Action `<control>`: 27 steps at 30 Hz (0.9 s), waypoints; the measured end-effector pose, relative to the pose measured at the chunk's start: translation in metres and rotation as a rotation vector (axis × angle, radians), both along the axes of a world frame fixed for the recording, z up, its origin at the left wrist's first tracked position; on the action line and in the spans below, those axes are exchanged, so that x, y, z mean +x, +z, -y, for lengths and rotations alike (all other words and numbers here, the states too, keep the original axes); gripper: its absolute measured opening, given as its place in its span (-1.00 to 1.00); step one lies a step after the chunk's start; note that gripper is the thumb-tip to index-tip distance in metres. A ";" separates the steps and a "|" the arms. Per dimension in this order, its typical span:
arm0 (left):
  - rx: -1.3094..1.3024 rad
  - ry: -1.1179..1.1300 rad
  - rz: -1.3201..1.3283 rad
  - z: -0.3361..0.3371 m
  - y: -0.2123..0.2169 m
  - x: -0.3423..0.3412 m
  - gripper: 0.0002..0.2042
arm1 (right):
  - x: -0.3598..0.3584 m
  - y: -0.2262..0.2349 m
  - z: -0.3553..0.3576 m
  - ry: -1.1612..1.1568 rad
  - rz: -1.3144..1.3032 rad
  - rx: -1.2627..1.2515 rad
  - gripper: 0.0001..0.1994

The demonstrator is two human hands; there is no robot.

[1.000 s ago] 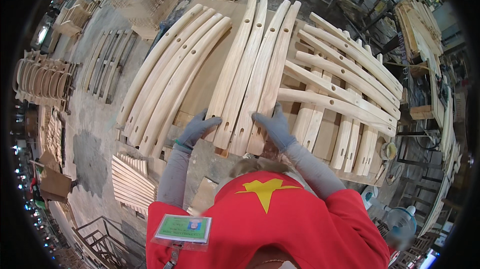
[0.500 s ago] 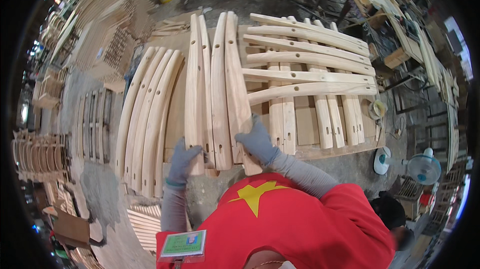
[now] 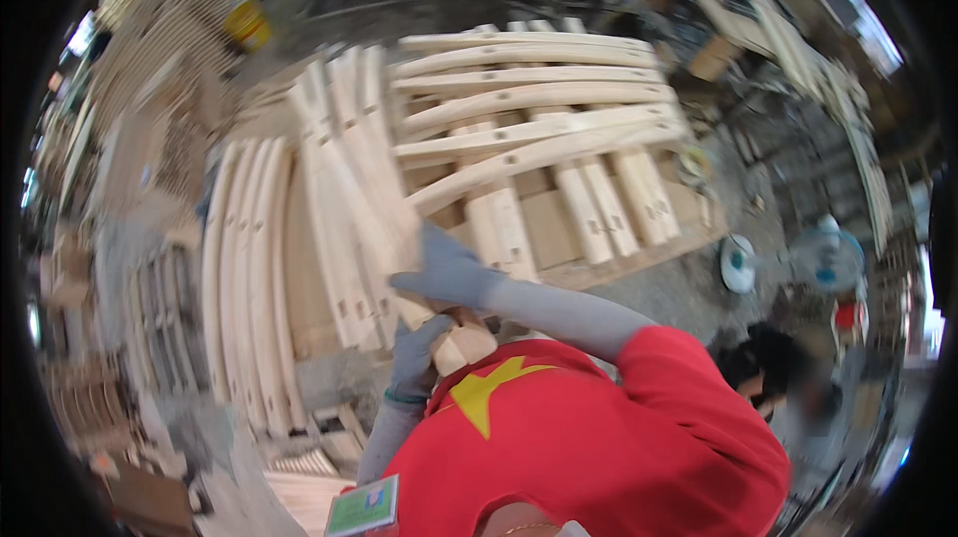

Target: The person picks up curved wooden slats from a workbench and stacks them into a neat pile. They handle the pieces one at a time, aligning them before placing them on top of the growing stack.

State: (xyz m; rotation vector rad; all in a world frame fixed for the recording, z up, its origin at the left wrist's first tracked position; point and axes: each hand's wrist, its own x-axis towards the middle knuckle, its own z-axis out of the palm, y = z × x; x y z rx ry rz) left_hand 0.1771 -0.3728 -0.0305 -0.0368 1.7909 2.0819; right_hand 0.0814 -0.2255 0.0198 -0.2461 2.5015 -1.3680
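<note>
Since half a second ago, you have lifted the bundle of three long, curved, pale wooden slats off the stack, its near end now tilted up against your chest. Your grey-gloved right hand lies over the bundle's near end, fingers closed around it. Your grey-gloved left hand grips it from below. Just left, four more curved pale slats lie flat. To the right, crosswise pale wooden slats rest on a wooden pallet.
</note>
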 end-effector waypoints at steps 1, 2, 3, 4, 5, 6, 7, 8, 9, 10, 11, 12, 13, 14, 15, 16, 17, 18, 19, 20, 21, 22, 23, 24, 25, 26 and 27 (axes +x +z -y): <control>0.175 0.042 0.114 -0.017 0.005 -0.004 -0.76 | -0.011 -0.014 0.010 -0.081 -0.231 0.183 0.00; 0.335 0.088 0.244 -0.034 0.016 -0.007 -0.77 | -0.033 -0.015 0.017 -0.070 -0.274 0.312 0.04; 0.352 0.131 0.242 -0.050 0.022 -0.008 -0.76 | -0.049 0.001 0.025 -0.057 -0.165 0.418 0.04; 0.370 0.175 0.240 -0.071 0.029 -0.008 -0.74 | -0.064 0.014 0.030 -0.088 -0.114 0.588 -0.01; 0.379 0.210 0.235 -0.088 0.035 -0.008 -0.73 | -0.080 0.003 0.031 -0.224 -0.176 0.752 -0.06; 0.376 0.161 0.247 -0.090 0.033 -0.009 -0.71 | -0.082 0.005 0.026 -0.200 -0.155 0.706 -0.07; 0.373 0.111 0.258 -0.093 0.030 -0.011 -0.69 | -0.086 0.007 0.018 -0.176 -0.135 0.660 -0.08; 0.367 0.062 0.271 -0.095 0.028 -0.012 -0.66 | -0.089 0.009 0.010 -0.151 -0.113 0.612 -0.08; 0.247 -0.012 0.271 -0.097 0.033 -0.013 -0.64 | -0.085 0.007 -0.005 -0.126 -0.180 0.579 -0.05; 0.139 -0.084 0.276 -0.098 0.038 -0.011 -0.61 | -0.079 0.011 -0.022 -0.060 -0.144 0.517 -0.03; -0.243 -0.274 -0.087 -0.090 0.041 -0.015 -0.57 | -0.072 0.015 -0.039 0.005 -0.108 0.455 -0.02; -0.624 -0.465 -0.456 -0.081 0.046 -0.022 -0.53 | -0.063 0.021 -0.061 0.059 -0.065 0.386 -0.01; -0.823 -0.343 -0.641 -0.079 0.055 -0.026 -0.39 | -0.052 0.027 -0.082 0.125 -0.036 0.403 0.03; -0.941 -0.266 -1.016 -0.076 0.065 -0.039 -0.28 | -0.036 0.027 -0.103 0.150 -0.079 0.397 0.02; -1.162 -0.273 -1.095 -0.075 0.076 -0.049 -0.17 | -0.020 0.021 -0.122 0.181 -0.115 0.388 0.01; -1.165 -0.289 -1.125 -0.083 0.086 -0.065 -0.12 | -0.006 0.015 -0.142 0.212 -0.151 0.379 0.00; -1.269 -0.399 -1.191 -0.090 0.092 -0.079 -0.10 | 0.012 0.017 -0.160 0.259 -0.157 0.406 -0.01; -1.388 -0.504 -1.247 -0.099 0.097 -0.088 -0.07 | 0.025 0.025 -0.176 0.320 -0.175 0.426 -0.02; -1.371 -0.589 -1.225 -0.108 0.092 -0.094 -0.05 | 0.035 0.029 -0.191 0.383 -0.195 0.443 -0.03; -1.351 -0.672 -1.201 -0.119 0.081 -0.098 -0.04 | 0.040 0.025 -0.209 0.431 -0.282 0.450 -0.05; -1.314 -0.769 -1.191 -0.133 0.071 -0.102 -0.02 | 0.047 0.018 -0.229 0.456 -0.362 0.461 -0.07; -1.310 -0.818 -1.104 -0.152 0.068 -0.102 -0.01 | 0.051 0.012 -0.244 0.475 -0.437 0.462 -0.09; -1.307 -0.863 -1.015 -0.174 0.065 -0.097 0.00 | 0.048 0.005 -0.259 0.535 -0.360 0.575 -0.10; -1.304 -0.902 -0.928 -0.193 0.060 -0.094 0.01 | 0.045 0.005 -0.276 0.568 -0.398 0.570 -0.11; -1.280 -0.814 -1.019 -0.208 0.053 -0.090 0.01 | 0.042 0.007 -0.297 0.606 -0.440 0.575 -0.11; -1.296 -0.778 -1.002 -0.219 0.049 -0.085 0.01 | 0.039 0.009 -0.315 0.645 -0.485 0.579 -0.12; -1.304 -0.757 -0.990 -0.237 0.049 -0.079 0.01 | 0.039 0.006 -0.331 0.656 -0.507 0.580 -0.12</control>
